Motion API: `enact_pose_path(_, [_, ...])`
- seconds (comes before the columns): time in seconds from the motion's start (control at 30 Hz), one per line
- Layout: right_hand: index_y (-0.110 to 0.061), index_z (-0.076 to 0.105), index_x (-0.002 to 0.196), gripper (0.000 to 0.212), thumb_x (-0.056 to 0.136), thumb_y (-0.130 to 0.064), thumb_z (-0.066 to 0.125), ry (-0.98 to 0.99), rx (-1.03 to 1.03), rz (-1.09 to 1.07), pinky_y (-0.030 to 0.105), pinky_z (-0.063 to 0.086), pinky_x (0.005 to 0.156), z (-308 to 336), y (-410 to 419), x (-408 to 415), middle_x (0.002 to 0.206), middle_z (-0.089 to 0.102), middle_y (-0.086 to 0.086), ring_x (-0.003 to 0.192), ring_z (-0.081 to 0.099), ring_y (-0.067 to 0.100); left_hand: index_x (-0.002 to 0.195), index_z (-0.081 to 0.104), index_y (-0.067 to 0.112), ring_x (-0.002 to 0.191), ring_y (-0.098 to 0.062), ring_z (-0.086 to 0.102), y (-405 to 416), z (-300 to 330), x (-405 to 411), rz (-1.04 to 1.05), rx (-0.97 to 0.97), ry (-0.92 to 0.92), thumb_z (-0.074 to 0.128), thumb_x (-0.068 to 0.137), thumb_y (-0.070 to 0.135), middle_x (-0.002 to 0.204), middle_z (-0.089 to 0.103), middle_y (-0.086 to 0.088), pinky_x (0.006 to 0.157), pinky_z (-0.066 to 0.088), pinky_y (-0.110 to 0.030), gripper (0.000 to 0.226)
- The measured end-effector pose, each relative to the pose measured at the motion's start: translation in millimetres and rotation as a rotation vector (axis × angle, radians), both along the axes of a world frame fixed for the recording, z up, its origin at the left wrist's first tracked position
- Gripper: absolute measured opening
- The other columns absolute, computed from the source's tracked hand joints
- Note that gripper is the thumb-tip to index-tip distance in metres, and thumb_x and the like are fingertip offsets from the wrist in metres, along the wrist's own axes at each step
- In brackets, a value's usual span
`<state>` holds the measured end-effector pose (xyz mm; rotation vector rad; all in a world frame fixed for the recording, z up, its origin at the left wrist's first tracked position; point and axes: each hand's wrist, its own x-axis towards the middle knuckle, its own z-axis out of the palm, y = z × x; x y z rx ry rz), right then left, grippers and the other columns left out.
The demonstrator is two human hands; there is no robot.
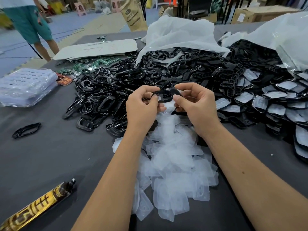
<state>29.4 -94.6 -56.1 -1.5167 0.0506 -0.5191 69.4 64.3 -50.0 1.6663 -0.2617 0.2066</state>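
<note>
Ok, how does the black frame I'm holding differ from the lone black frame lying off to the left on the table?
The held black frame is pinched between the left hand and right hand, raised over the clear film pile; the lone black frame lies flat on the table, untouched. The held one sits mid-scene by the black heaps; the lone one lies apart from them. Both are glossy black open loops.

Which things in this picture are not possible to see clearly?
Head view:
1. The black part: its ends are hidden by the left hand and right hand.
2. The gold packet: cut off at the bottom-left corner.
3. The cardboard sheet: its writing is too faint to read.
</note>
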Motion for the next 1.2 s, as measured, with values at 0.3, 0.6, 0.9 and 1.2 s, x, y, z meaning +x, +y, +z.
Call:
enact_pose_path(0.3, [-0.021, 0.079, 0.115, 0.038, 0.088, 0.005, 0.072, -0.018, -0.052, 0.02, 0.023, 0.051, 0.078, 1.6, -0.1, 1.0, 0.076, 0.057, -0.011, 0.077, 0.052, 0.012, 0.094, 0.067, 0.015, 0.062, -0.026, 0.076, 1.5, -1.4, 0.0, -0.015, -0.022, 0.061, 0.071, 0.09, -0.001, 0.08, 0.07, -0.003, 0.063, 0.064, -0.039, 0.017])
enact_pose_path(0.6, [-0.014, 0.079, 0.107, 0.028, 0.088, 0.005, 0.072, -0.018, -0.045, 0.002, 0.027, 0.053, 0.073, 3.4, 1.1, -1.0, 0.086, 0.061, 0.008, 0.073, 0.059, 0.016, 0.096, 0.07, 0.011, 0.055, -0.02, 0.07, -0.8, -0.5, -1.5, -0.04, -0.011, 0.073, 0.071, 0.09, -0.002, 0.068, 0.069, 0.003, 0.051, 0.053, -0.025, 0.014])
enact_pose_path(0.9, [-0.009, 0.072, 0.105, 0.023, 0.087, 0.004, 0.077, -0.032, -0.041, -0.001, 0.024, 0.054, 0.059, 2.1, 2.3, -1.0, 0.082, 0.071, 0.01, 0.07, 0.076, 0.025, 0.097, 0.072, 0.012, 0.058, -0.021, 0.073, 0.3, 0.4, -1.3, -0.073, -0.09, 0.115, 0.064, 0.092, -0.007, 0.074, 0.075, 0.0, 0.057, 0.058, -0.026, 0.021])
enact_pose_path(1.2, [-0.003, 0.077, 0.102, 0.015, 0.092, 0.006, 0.071, -0.06, -0.101, -0.018, 0.033, 0.063, 0.069, -2.3, 5.4, 0.5, 0.079, 0.076, 0.012, 0.07, 0.077, 0.026, 0.102, 0.074, 0.011, 0.067, -0.026, 0.077, -1.0, -1.7, 0.9, -0.113, -0.125, 0.161, 0.048, 0.091, -0.014, 0.096, 0.072, -0.025, 0.065, 0.062, -0.028, 0.038])
